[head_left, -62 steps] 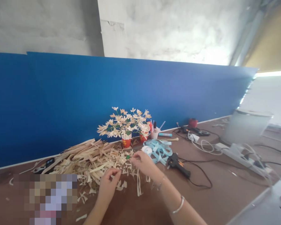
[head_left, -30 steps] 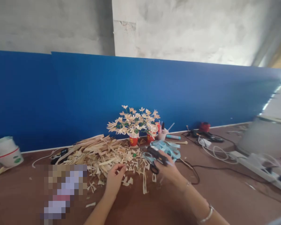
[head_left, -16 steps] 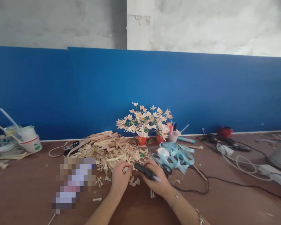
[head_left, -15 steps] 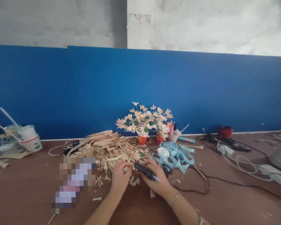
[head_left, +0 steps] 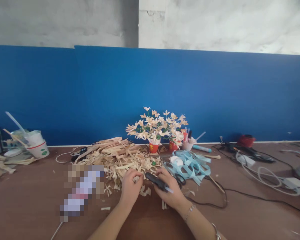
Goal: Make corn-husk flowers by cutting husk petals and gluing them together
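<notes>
My right hand [head_left: 170, 189] is wrapped round a black hot glue gun [head_left: 157, 181], with a pale glue stick poking out of its rear end. Its front end points left, close to the fingertips of my left hand [head_left: 131, 186]. Those left fingers are pinched together; whatever sits between them is too small to make out. Behind both hands spreads a heap of dry, straw-coloured husk strips [head_left: 130, 160]. Small cut pieces [head_left: 145, 191] lie on the table around my hands. Black-handled scissors [head_left: 180, 180] rest just beyond my right hand.
Red cups of pale handmade flowers [head_left: 153, 146] stand at the back by the blue partition [head_left: 102, 93]. Blue ribbon [head_left: 193, 166] is piled right of the heap. A black cable [head_left: 255, 198] crosses the right side. At left are a white cup [head_left: 38, 149] and a blurred-out object [head_left: 80, 195].
The whole view has shifted slightly, so things sit a little further right and the back items a little higher. Both hands keep nearly the same pose, the glue gun still in my right.
</notes>
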{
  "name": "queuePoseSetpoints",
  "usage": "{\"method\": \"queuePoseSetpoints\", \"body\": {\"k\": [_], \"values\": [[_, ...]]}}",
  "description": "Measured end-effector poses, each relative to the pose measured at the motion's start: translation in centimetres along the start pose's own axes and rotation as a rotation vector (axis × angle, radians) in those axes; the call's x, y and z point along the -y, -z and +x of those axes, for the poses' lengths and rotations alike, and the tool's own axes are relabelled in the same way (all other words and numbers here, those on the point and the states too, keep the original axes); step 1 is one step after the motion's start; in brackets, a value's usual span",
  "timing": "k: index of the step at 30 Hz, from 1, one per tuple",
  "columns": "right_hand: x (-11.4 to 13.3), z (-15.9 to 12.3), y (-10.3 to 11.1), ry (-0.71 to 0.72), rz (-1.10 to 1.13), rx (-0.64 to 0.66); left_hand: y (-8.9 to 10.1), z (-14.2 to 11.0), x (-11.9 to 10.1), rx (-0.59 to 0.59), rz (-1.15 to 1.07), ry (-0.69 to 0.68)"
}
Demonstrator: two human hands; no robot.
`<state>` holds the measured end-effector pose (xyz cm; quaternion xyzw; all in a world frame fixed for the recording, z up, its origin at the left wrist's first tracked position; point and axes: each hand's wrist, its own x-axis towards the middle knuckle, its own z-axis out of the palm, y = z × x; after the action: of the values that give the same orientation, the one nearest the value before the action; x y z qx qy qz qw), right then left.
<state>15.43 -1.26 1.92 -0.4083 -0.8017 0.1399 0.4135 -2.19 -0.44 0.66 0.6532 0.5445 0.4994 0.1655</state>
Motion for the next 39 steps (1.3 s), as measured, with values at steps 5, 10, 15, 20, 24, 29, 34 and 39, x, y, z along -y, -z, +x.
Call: {"method": "queuePoseSetpoints", "body": {"k": [5, 10, 15, 20, 24, 29, 34, 39], "values": [[-0.1, 0.0, -0.1, 0.0, -0.008, -0.007, 0.0, 0.0, 0.1, 0.003, -0.021, 0.006], [-0.4, -0.1, -0.2, -0.013, -0.022, 0.01, 0.0, 0.0, 0.1, 0.002, -0.016, 0.004], [-0.3, -0.1, 0.0, -0.009, -0.021, 0.005, 0.1, 0.0, 0.1, 0.003, -0.013, 0.003], [-0.1, 0.0, 0.1, -0.018, -0.031, 0.016, 0.1, 0.0, 0.1, 0.007, -0.025, 0.006], [-0.2, 0.0, 0.0, -0.014, -0.026, 0.013, 0.0, 0.0, 0.2, 0.0, -0.03, 0.006], [-0.2, 0.0, 0.0, -0.034, -0.024, 0.016, 0.0, 0.0, 0.4, 0.011, -0.047, 0.002], [-0.4, 0.1, 0.2, -0.06, 0.009, -0.02, 0.0, 0.0, 0.4, 0.025, -0.049, -0.021], [-0.1, 0.4, 1.3, -0.106, -0.023, 0.041, 0.2, -0.1, 0.6, 0.063, 0.052, -0.09]]}}
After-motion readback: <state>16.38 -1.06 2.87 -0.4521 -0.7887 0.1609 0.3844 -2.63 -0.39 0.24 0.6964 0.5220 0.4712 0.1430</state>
